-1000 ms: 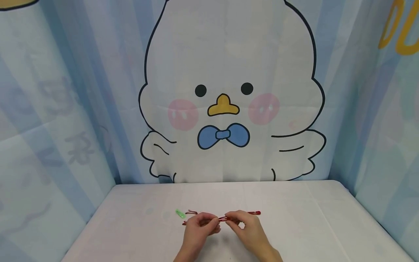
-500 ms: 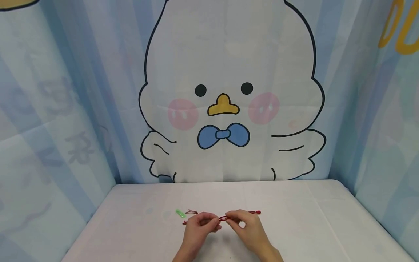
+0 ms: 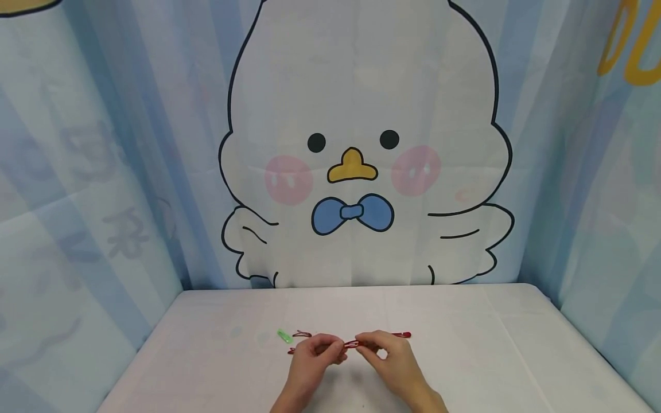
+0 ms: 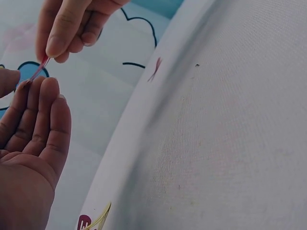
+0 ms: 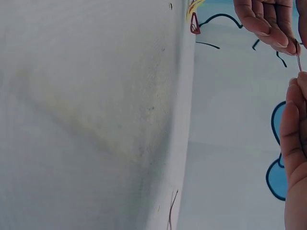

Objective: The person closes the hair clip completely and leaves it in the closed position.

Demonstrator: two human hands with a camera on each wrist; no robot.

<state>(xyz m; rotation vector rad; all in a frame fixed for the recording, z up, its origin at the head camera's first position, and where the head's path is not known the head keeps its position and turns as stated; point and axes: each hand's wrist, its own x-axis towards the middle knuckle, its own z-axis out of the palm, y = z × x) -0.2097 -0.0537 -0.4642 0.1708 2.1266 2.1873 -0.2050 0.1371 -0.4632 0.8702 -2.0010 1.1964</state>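
Your left hand and right hand each pinch one end of a red hair clip, held between them above the desk. Compared with a second ago, both grips look almost unchanged, so work on this clip appears unfinished.

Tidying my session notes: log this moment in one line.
left hand: pinches red hair clip | right hand: pinches clip's other end | green clip: on table, left of left hand
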